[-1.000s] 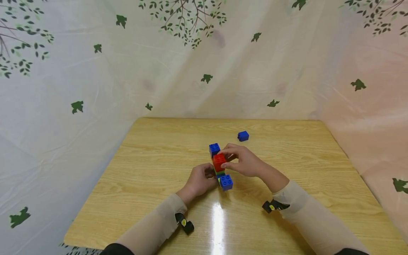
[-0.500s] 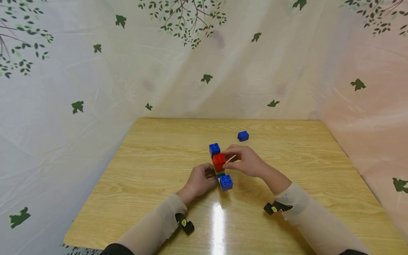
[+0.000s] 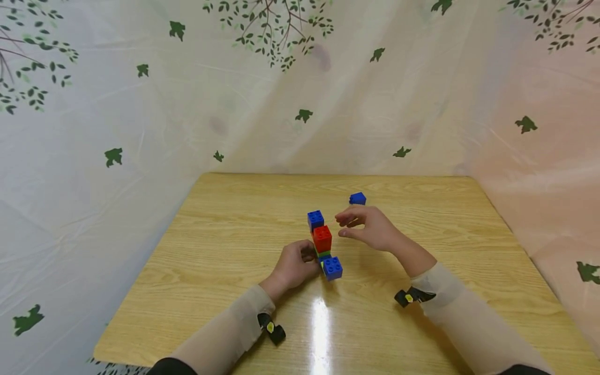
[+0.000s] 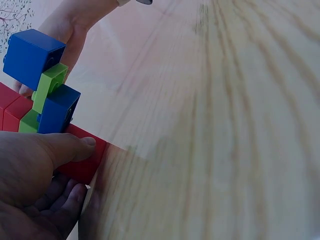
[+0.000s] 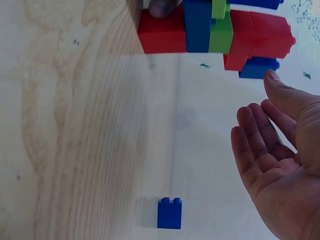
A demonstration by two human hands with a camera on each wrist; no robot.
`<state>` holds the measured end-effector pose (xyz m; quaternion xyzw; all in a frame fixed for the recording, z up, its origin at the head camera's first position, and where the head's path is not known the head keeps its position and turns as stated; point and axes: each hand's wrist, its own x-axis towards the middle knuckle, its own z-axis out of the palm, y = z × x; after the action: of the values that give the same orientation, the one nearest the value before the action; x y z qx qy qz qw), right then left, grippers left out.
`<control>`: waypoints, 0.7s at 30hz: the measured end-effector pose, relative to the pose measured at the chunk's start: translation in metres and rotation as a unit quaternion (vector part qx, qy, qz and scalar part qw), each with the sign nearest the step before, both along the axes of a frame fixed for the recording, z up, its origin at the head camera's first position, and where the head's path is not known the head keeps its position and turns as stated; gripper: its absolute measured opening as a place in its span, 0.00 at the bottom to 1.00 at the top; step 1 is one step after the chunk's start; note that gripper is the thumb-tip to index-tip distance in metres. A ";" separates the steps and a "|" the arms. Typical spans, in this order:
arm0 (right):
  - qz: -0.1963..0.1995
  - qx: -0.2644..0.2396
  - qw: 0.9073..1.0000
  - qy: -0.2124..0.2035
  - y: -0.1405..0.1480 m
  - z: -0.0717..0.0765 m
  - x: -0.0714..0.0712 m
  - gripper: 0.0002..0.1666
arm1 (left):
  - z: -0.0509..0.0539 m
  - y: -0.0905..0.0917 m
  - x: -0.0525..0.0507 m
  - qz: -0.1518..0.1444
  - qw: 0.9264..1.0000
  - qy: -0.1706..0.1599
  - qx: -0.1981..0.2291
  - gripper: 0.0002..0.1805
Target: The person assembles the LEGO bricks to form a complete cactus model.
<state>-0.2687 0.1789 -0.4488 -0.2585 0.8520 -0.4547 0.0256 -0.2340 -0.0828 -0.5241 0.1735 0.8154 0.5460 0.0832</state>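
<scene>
A structure of toy building bricks stands on the table, with a red brick [image 3: 322, 238] on top and a blue brick jutting out on either side. Its base is a red brick [image 4: 82, 167], with blue and green bricks stacked above. My left hand [image 3: 296, 264] holds that base, the thumb lying on its face in the left wrist view. Just right of the structure, my right hand [image 3: 370, 227] hovers apart from it with fingers loosely bent and nothing in them. A loose blue brick [image 5: 169, 213] lies beyond the right hand, its lower part covered in the head view.
The wooden table [image 3: 225, 219] extends on both sides of the structure. A pale curtain [image 3: 262, 104] with printed leaves hangs behind and around it. Black straps with small devices sit on both wrists.
My right hand has let go of the top red brick and drawn back to the right and slightly away, toward the loose blue brick. The left hand and the structure have stayed put.
</scene>
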 end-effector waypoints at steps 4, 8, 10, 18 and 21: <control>-0.029 0.021 0.999 0.001 0.007 -0.003 -0.009 0.23 | 0.000 0.000 0.000 -0.002 1.000 -0.001 0.001 0.14; -0.051 0.023 0.998 -0.007 0.014 -0.005 -0.019 0.23 | -0.001 0.000 0.000 -0.002 1.000 -0.002 0.001 0.14; -0.062 0.022 0.998 -0.011 0.018 -0.007 -0.024 0.24 | -0.001 0.000 0.000 -0.002 1.000 -0.001 0.001 0.14; -0.086 0.003 0.996 -0.023 0.028 -0.009 -0.040 0.24 | 0.000 0.000 0.000 -0.002 1.000 0.001 -0.003 0.14; -0.093 -0.001 0.995 -0.023 0.030 -0.011 -0.045 0.23 | 0.000 0.001 0.000 -0.002 1.000 0.002 -0.002 0.14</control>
<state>-0.3137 0.2087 -0.4597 -0.1680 0.8711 -0.4614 0.0027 -0.2343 -0.0822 -0.5246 0.1761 0.8161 0.5441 0.0834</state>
